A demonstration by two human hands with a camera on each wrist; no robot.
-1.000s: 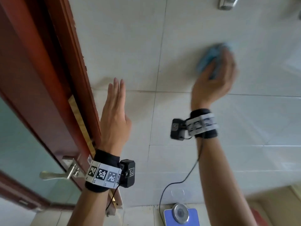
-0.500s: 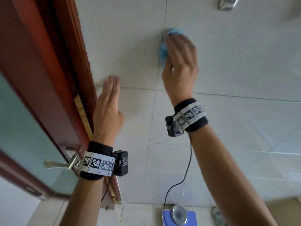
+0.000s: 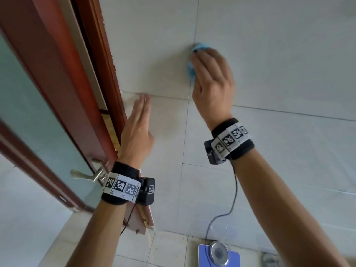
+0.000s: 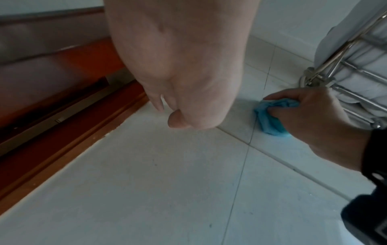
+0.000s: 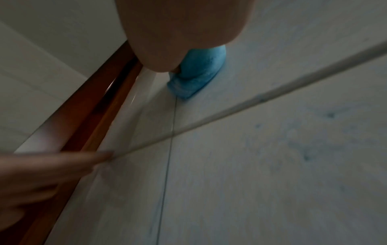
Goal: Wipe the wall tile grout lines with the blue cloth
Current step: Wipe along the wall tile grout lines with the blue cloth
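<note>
A bunched blue cloth (image 3: 191, 67) lies against the white tiled wall (image 3: 279, 54) on a vertical grout line (image 3: 185, 128). My right hand (image 3: 211, 74) grips the cloth (image 4: 269, 118) and presses it to the wall; most of the cloth (image 5: 194, 74) is hidden under the palm. My left hand (image 3: 137, 120) is held flat with straight fingers against the wall beside the door frame, just under a horizontal grout line (image 3: 289, 112). It holds nothing.
A red-brown wooden door frame (image 3: 96, 74) and a door with a metal handle (image 3: 84, 175) stand at the left. A blue scale (image 3: 218, 254) lies on the floor below. A wire rack (image 4: 345, 74) with white fabric hangs on the wall at the right.
My right hand swept the cloth leftward from the open tile to the vertical grout line, then down along it. The left hand stayed flat on the wall.
</note>
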